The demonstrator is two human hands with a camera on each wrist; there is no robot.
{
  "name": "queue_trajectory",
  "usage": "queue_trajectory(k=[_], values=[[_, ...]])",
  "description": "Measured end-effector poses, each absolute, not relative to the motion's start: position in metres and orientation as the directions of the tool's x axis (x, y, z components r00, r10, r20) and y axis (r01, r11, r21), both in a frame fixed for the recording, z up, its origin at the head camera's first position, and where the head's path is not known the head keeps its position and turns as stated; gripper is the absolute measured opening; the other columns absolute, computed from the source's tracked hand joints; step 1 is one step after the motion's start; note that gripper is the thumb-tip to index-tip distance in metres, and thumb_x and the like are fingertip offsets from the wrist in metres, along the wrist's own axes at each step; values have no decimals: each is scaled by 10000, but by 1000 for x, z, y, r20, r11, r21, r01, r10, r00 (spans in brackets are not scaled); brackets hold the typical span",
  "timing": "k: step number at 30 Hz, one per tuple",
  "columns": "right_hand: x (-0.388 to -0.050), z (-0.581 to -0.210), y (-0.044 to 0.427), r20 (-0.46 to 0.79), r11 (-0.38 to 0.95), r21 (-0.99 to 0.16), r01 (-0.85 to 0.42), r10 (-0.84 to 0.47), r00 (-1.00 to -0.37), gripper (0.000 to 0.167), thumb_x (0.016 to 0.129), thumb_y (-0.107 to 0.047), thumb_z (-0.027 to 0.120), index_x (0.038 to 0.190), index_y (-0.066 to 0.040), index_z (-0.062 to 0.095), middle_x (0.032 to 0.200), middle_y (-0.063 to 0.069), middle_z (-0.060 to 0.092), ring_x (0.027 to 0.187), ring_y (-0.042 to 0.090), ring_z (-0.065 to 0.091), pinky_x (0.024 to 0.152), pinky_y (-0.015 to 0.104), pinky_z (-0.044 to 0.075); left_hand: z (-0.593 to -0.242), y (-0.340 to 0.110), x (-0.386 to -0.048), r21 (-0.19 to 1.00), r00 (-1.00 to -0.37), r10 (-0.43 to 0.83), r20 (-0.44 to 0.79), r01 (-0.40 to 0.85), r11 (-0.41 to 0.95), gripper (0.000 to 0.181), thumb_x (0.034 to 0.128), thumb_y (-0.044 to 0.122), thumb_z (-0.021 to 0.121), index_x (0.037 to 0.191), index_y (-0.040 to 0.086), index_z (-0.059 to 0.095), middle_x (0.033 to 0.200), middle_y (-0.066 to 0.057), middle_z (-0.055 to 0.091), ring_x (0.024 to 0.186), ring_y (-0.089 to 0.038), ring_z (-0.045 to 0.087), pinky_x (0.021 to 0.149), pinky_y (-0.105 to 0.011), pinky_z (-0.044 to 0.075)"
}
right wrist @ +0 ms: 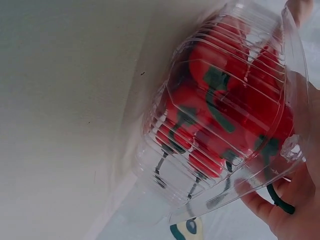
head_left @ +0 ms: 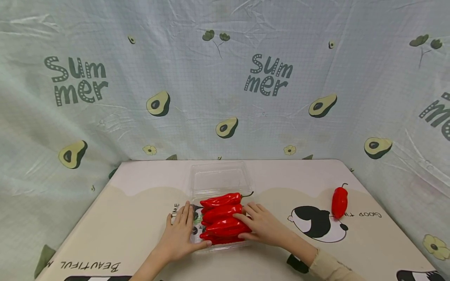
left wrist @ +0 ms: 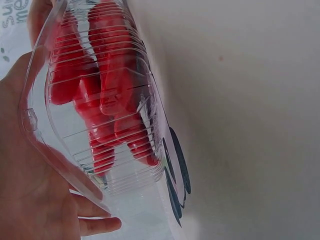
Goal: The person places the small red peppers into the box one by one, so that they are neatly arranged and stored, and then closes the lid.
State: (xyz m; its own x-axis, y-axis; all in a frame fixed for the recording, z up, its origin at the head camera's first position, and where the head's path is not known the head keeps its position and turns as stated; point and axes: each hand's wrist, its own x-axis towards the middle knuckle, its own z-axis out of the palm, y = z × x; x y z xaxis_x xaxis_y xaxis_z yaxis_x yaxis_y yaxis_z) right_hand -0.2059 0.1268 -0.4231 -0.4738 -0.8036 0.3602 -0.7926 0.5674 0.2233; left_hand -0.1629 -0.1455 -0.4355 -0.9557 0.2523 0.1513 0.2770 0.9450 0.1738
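A clear plastic clamshell box (head_left: 225, 246) lies with its lid (head_left: 220, 177) folded back behind it. Several glossy red peppers (head_left: 225, 225) are stacked crosswise inside, their green stems (right wrist: 216, 95) toward the right end in the right wrist view. My left hand (head_left: 179, 234) rests along the left rim, fingers extended, thumb at the front corner. Over the right rim, my right hand (head_left: 263, 226) touches the pepper ends with its thumb and fingers spread apart. Both wrist views show the ribbed box walls, with the peppers (left wrist: 112, 65) visible through them.
A single red pepper (head_left: 339, 202) lies at the far right of the printed tabletop (head_left: 147, 218). Behind the table hangs a pale curtain (head_left: 197, 97) with avocado prints. A sleeve (head_left: 332, 267) covers the right forearm.
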Motion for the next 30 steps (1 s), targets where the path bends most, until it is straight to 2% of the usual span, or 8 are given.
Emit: queue_trajectory(k=[13,24,30], values=[[-206,-422,123,357,565,230,-793,-806,-471,491,770,-460,624,1172,-192,536,1067,-23,536,1034,145,442,887,304,438,-435,-146,-162,183,-956,252,147,277,943,1098,657,768,470,1360,-56,288,1460,-197,225,1312,-355,258,972,-655,207],[-206,-423,121,340,574,210,-792,-802,-491,459,783,-504,592,1114,-192,534,1081,-33,565,1067,160,455,912,325,432,-435,-145,-163,187,-957,252,144,277,943,1102,656,771,466,1363,-55,282,1462,-196,220,1315,-356,253,975,-656,198],[-207,-423,120,353,569,218,-793,-804,-479,455,773,-513,600,1102,-205,538,1058,-41,559,1050,146,451,899,308,431,-435,-145,-163,189,-956,253,147,278,942,1098,658,764,474,1360,-59,286,1460,-201,222,1316,-362,253,972,-656,204]])
